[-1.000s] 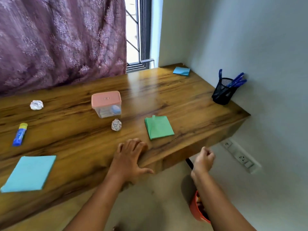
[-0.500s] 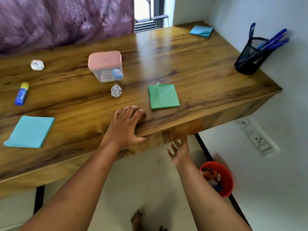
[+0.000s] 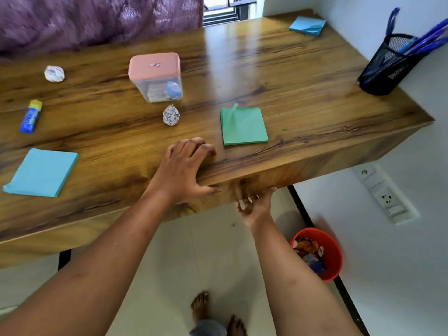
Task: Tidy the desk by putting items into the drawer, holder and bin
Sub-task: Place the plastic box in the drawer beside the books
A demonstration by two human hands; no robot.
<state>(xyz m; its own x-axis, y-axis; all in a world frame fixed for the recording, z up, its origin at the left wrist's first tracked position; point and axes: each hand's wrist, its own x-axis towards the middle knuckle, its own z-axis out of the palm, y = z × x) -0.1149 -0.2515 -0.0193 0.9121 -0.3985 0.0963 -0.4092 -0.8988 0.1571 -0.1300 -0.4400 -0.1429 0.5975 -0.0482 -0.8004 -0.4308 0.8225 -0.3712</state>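
Desk (image 3: 291,98) underside hidden; right grip (image 3: 254,207) unclear.

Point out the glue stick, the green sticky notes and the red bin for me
glue stick (image 3: 30,116): head view, on its blue body.
green sticky notes (image 3: 244,127): head view, middle of the top sheet.
red bin (image 3: 335,257): head view, on its right outer wall.

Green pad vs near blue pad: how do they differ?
The green pad lies right of the left hand; the near blue pad lies far left at the desk's front edge. Green's top sheet curls up; blue's lies flat. Blue looks larger. Both are square paper stacks, untouched.
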